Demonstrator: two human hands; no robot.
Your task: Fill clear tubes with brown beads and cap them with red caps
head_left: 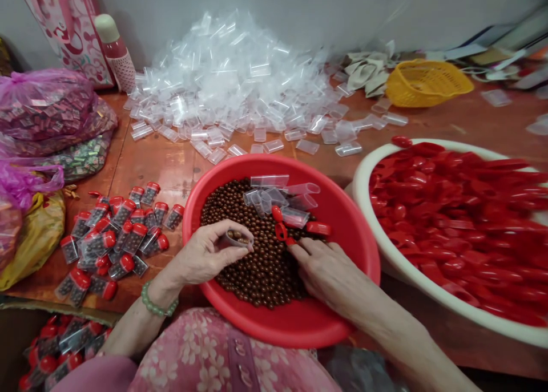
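Note:
Closed around a clear plastic tube (238, 238) with brown balls in it, my left hand (216, 254) is over the left part of a red basin (371, 261). Brown balls (261, 266) cover much of the basin's bottom. My right hand (323, 269) reaches into the basin, its fingertips at a red cap (281, 231) with an open lid; whether it grips the cap cannot be told. Several empty clear tubes (274, 198) lie on the balls, near another red cap (318, 228).
A white basin (428, 283) of red caps stands at the right. Clear tubes (240, 78) are heaped at the back, beside a yellow basket (428, 84). Filled, capped tubes (132, 238) lie at the left, near bags (47, 112) and a bottle (115, 52).

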